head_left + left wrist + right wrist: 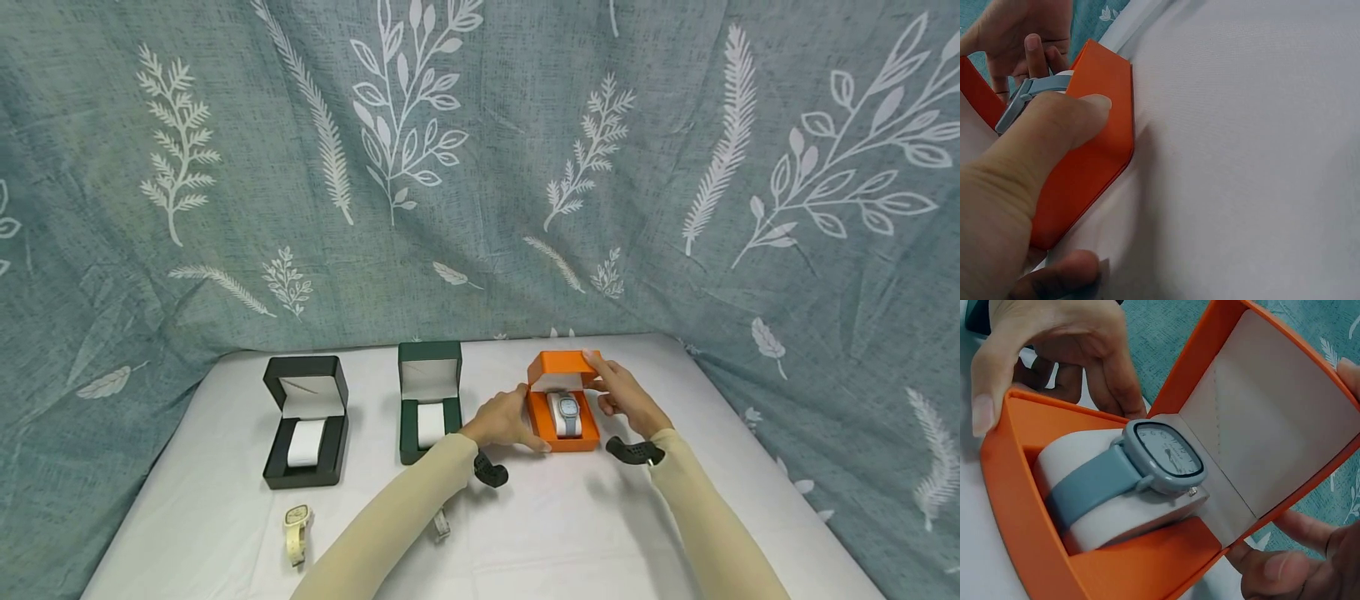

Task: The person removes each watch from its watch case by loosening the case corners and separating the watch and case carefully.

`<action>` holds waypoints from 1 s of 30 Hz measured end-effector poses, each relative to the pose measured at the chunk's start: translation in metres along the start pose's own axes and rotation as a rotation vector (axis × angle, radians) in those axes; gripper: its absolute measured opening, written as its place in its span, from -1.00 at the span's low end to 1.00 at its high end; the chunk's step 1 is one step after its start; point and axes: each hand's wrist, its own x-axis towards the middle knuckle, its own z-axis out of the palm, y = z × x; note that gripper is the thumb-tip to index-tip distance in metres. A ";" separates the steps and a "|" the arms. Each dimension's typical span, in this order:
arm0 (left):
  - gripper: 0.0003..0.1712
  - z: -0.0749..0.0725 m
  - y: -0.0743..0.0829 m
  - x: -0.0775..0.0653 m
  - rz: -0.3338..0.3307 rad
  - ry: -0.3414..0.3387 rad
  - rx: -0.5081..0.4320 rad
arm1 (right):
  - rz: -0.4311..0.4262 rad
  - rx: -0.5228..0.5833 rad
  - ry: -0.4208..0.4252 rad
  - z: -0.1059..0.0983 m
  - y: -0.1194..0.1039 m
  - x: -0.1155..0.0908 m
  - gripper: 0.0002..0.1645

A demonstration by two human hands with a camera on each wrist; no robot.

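Observation:
An orange watch box [545, 421] stands with its lid raised. Inside, a grey-blue wristwatch [1166, 456] is strapped round a white cushion [1079, 447]. My left hand [504, 419] grips the base from the left, its thumb [1088, 112] against the front wall and its fingers along the side. At the right, my right hand [626, 396] holds the lid [1285, 419], one digit at its upper edge and other fingers beside the hinge. Left of these are a green watch box [408, 429] and a black watch box [330, 454], lids up, each with a bare white cushion.
A cream-coloured watch [296, 533] lies on the white tabletop in front of the black box. Another watch [441, 525] is partly hidden by my left sleeve. A grey-green leaf-patterned cloth [480, 167] hangs behind the table and along its sides.

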 end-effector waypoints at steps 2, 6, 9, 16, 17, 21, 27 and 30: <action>0.32 0.000 0.000 0.000 -0.001 -0.001 -0.001 | 0.001 0.007 -0.006 0.000 0.001 0.001 0.27; 0.39 0.001 0.000 0.000 -0.006 -0.009 -0.004 | -0.017 0.063 -0.037 -0.004 0.007 0.002 0.24; 0.41 0.001 -0.002 0.000 -0.006 -0.015 -0.005 | -0.038 0.113 -0.075 -0.007 0.014 0.002 0.20; 0.35 0.003 -0.005 0.002 0.014 -0.009 -0.007 | -0.083 0.140 -0.087 -0.009 0.023 0.002 0.20; 0.34 0.003 -0.005 0.002 0.014 -0.008 -0.010 | -0.086 0.135 -0.080 -0.009 0.023 0.002 0.20; 0.35 0.002 -0.005 0.002 0.005 -0.013 -0.005 | -0.071 0.094 -0.037 -0.005 0.019 0.002 0.20; 0.38 0.001 -0.003 0.000 -0.014 -0.021 0.006 | -0.038 0.035 0.022 0.001 0.012 0.001 0.28; 0.37 0.000 -0.003 0.000 -0.016 -0.019 0.012 | -0.018 0.031 0.046 0.003 0.009 0.002 0.33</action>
